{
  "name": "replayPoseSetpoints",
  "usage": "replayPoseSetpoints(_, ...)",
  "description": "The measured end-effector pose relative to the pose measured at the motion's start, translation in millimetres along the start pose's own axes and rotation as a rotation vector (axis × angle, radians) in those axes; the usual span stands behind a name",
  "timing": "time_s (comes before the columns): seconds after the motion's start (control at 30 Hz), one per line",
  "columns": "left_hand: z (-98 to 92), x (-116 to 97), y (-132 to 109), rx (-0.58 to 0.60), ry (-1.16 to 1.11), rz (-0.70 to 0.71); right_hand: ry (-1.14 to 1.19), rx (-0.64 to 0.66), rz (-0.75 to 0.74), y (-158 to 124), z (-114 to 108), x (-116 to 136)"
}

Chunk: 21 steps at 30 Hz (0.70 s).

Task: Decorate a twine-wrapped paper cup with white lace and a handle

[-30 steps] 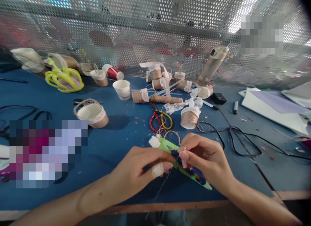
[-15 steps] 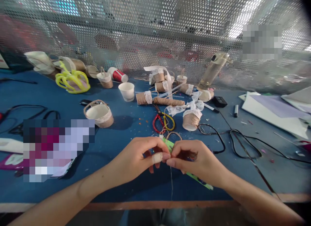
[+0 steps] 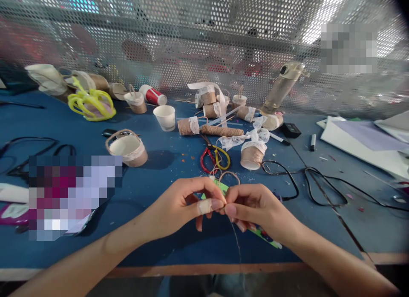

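My left hand (image 3: 185,203), a bandage around its thumb, pinches a length of thin twine (image 3: 237,239) over the front of the table. Right beside it, my right hand (image 3: 258,205) pinches the same twine, fingertips nearly touching the left ones. One end dangles past the table edge; a loop rises behind the fingers. The exact grip point is hidden. Under the hands lies a green strip (image 3: 268,239). Scissors (image 3: 202,160) with red and yellow handles lie just beyond, near a twine-wrapped cup (image 3: 251,157) with a lace bow and a roll of twine (image 3: 223,131).
A twine-wrapped basket cup (image 3: 140,157) with a handle and a white paper cup (image 3: 164,119) stand left of centre. Several wrapped cups lie along the perforated metal screen (image 3: 179,41). A black cable (image 3: 319,199) and paper sheets (image 3: 348,148) are at right.
Both hands stay pinched together, with the right fingers shifted slightly. The hanging twine end has swung to the right and reaches lower. The view has shifted a little.
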<state>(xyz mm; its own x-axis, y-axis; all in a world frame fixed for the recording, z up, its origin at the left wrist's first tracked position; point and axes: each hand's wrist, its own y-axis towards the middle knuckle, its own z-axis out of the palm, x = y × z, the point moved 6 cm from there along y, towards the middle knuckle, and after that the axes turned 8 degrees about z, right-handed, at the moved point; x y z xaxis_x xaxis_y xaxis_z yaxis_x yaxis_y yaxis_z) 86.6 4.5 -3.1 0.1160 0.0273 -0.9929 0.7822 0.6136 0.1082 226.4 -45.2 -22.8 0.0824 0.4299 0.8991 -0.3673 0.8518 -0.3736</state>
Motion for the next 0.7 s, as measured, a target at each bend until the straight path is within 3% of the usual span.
replayPoseSetpoints(0.23, -2.0, -3.3, 0.1, -0.014, 0.115, -0.022, -0.126, -0.126, -0.065, -4.3, -1.7, 5.2)
replayPoseSetpoints(0.47, 0.7, -7.8, -1.2, 0.030, 0.067, 0.089, 0.044, -0.001, 0.038, -1.9, 1.1, -1.8)
replayPoseSetpoints(0.7, 2.8, -15.9, -3.0, 0.088, 0.209, 0.214, 0.052, 0.036, 0.075, -2.4, 2.6, -2.7)
